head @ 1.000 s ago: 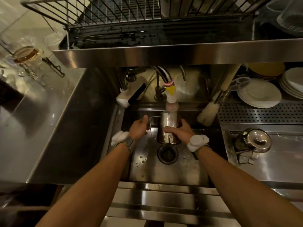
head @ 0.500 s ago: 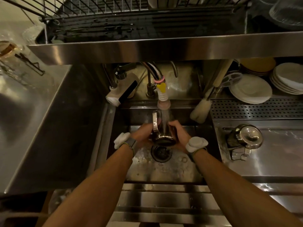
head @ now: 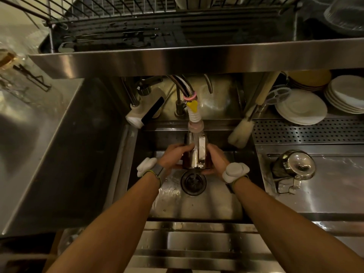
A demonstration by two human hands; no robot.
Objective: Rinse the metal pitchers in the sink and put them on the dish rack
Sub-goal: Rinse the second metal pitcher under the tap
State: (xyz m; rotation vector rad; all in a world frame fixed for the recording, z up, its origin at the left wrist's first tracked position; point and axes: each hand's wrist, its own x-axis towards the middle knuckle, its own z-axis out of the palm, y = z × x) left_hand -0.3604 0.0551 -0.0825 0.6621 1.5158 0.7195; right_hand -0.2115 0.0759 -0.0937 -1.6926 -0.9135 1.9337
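- The metal pitcher is a tall, polished steel cylinder with a mirror-like skin. It is held upright just above and behind the drain, under the ribbed white hose nozzle of the tap.
- The left hand curls round the pitcher's left wall and the right hand curls round its right wall. Each wrist wears a lumpy white padded band.
- The drain is a dark round grate set in the wet, dull-shining steel floor of the sink.
- Right of the drain, on the smooth steel bench, a second pitcher lies tipped on its side, rounded and glossy.
- Behind and right of the drain, a pale fuzzy bottle brush leans at the sink's corner, and flat white plates sit stacked beyond a perforated steel strip.
- Far behind and above the drain, the wire dish rack stands on a steel shelf.
- Compared with half a second ago, the pitcher has turned in the hands: its bright flat handle, then on the left front, now faces front right. Both hands stay wrapped round it.
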